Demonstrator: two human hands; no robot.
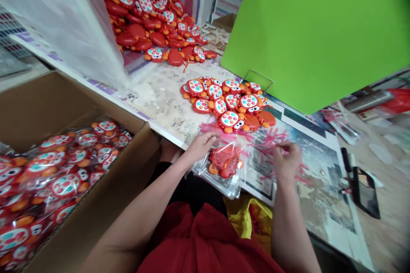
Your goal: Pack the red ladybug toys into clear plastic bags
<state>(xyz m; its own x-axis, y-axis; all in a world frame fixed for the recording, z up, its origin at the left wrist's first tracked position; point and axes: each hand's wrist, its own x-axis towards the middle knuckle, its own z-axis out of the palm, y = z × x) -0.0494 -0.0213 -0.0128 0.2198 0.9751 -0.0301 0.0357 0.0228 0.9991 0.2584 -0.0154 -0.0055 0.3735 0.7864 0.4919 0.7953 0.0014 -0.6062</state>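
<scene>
At the table's front edge, my left hand [202, 147] has its thumb and fingers closed on the upper left edge of a clear plastic bag [235, 181]. Inside that bag lies a red animal-shaped toy [226, 160] with orange feet, its plain side up. More flat bags seem to lie beneath it. To the right, my right hand [288, 160] is raised with its fingers curled in a pinch over pink strips [270, 140]; whatever it holds is too small to make out. Just beyond the bag sits a pile of the same toys [230, 101], many showing white ovals with coloured dots.
An open carton [136, 149] of bagged toys stands at the left. A large heap of unbagged toys [153, 21] spills from a sack at the back. A green board [307, 30] leans over the back right. A black phone-like device [367, 192] lies at the right.
</scene>
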